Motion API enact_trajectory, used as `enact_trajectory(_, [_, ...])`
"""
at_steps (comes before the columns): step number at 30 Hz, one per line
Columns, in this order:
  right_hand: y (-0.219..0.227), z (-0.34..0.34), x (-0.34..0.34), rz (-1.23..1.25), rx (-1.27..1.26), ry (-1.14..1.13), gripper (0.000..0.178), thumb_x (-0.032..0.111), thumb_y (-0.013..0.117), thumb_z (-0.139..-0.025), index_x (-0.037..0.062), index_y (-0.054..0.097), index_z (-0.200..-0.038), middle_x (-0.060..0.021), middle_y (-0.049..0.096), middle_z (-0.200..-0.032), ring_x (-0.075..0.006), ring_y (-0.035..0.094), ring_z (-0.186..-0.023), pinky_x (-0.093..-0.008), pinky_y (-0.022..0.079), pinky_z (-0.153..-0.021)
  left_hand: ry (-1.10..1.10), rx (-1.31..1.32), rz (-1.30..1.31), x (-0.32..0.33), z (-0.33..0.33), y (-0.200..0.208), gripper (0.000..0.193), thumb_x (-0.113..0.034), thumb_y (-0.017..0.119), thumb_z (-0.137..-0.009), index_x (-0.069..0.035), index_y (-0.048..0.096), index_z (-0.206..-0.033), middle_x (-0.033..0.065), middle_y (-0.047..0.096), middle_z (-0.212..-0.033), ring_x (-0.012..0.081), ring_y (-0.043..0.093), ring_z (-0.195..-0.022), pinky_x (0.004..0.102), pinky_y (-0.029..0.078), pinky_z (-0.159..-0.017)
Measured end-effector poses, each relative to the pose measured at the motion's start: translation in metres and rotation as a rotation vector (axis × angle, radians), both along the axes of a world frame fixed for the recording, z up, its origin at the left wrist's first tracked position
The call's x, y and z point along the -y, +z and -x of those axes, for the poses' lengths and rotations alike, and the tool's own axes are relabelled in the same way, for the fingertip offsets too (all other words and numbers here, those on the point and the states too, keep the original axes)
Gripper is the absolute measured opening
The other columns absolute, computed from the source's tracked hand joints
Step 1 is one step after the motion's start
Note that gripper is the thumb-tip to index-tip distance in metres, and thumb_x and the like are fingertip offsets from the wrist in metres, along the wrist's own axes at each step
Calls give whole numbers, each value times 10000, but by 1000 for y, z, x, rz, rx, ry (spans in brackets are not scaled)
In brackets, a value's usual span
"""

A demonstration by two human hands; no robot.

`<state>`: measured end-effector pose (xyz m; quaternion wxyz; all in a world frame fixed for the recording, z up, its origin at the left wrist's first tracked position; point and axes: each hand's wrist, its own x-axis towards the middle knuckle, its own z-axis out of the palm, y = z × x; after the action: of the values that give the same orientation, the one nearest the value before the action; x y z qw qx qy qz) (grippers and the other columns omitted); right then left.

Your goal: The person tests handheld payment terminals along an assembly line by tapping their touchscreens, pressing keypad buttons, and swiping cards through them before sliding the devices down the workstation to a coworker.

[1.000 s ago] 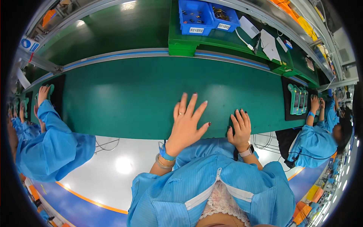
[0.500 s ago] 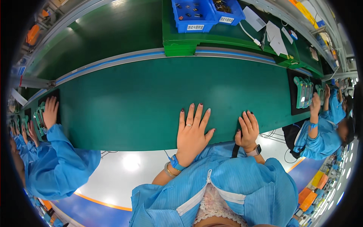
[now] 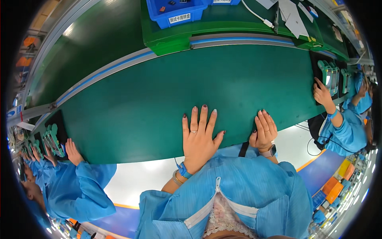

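Note:
My left hand (image 3: pixel 198 137) lies palm down on the green work surface (image 3: pixel 147 107), fingers stretched and a little apart, with a ring on one finger. A blue wrist strap (image 3: pixel 183 170) and a bangle circle that wrist. To its right, my right hand (image 3: pixel 264 130) rests at the front edge, turned partly on its side, its fingers straight and close together. I see nothing held in either hand. A watch (image 3: pixel 272 150) sits on the right wrist.
Across the back runs a green raised shelf (image 3: pixel 167 44) with a blue bin (image 3: pixel 175 20) of small parts, a white cable (image 3: pixel 254 15) and papers (image 3: pixel 295 24). Co-workers in blue sit at both sides, beside green handheld devices (image 3: pixel 330 77) on black mats.
The view has turned and shifted, so the shelf and bin sit higher and further left. The co-workers' near hands have moved. My hands keep almost the same pose on the surface.

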<state>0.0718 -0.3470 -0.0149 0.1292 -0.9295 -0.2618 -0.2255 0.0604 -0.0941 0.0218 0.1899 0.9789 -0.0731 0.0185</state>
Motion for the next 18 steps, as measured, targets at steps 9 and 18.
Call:
enact_trajectory(9, [7, -5, 1, -16, -107, 66, 416, 80, 532, -725, -102, 627, -1087, -261, 602, -1238, -464, 609, -1131, -493, 528, -940, 91, 41, 127, -2, 5, -6, 591, -419, 667, -866, -166, 553, -1388, 97, 453, -1490, 312, 349, -1420, 545, 264, -1169])
enact_trajectory(18, [34, -41, 22, 204, -421, 239, 544, 235, 641, -890, 49, 511, -1384, -272, 340, -1517, -449, 305, -1422, -633, 209, -1153, 78, 171, 25, 9, 8, 0, 587, -368, 689, -831, -163, 572, -1368, 110, 487, -1465, 335, 383, -1398, 533, 254, -1175])
